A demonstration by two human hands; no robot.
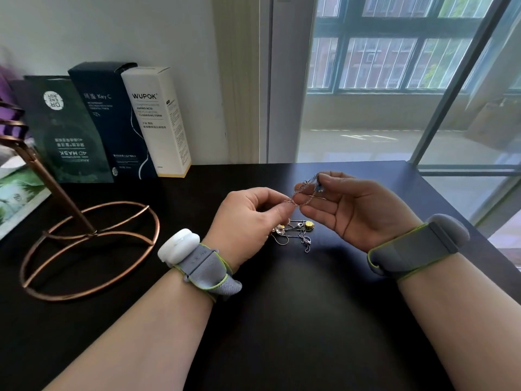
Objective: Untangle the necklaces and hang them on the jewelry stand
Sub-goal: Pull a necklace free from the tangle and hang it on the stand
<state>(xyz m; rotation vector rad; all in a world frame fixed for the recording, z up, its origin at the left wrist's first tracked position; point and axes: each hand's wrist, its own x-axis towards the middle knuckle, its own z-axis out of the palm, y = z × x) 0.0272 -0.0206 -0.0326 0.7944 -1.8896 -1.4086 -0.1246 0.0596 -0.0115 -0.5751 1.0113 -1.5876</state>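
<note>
A dark counter (282, 320) carries a copper stand (60, 194) at the left, well apart from the hands. Boxes (158, 122) stand at the wall behind it. The left hand (248, 221) and right hand (358, 210) are raised over the counter with a thin chain (303, 193) between them. The left fingers (284, 206) pinch one part and the right fingers (324, 179) pinch another. The other necklaces (296, 231) lie tangled on the counter just below.

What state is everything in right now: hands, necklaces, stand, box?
left hand: pinching the thin chain.
right hand: pinching the same chain.
thin chain: lifted, strung between both hands.
other necklaces: tangled heap on the table.
jewelry stand: upright, nothing hung where visible.
white box: upright against the wall.
</note>
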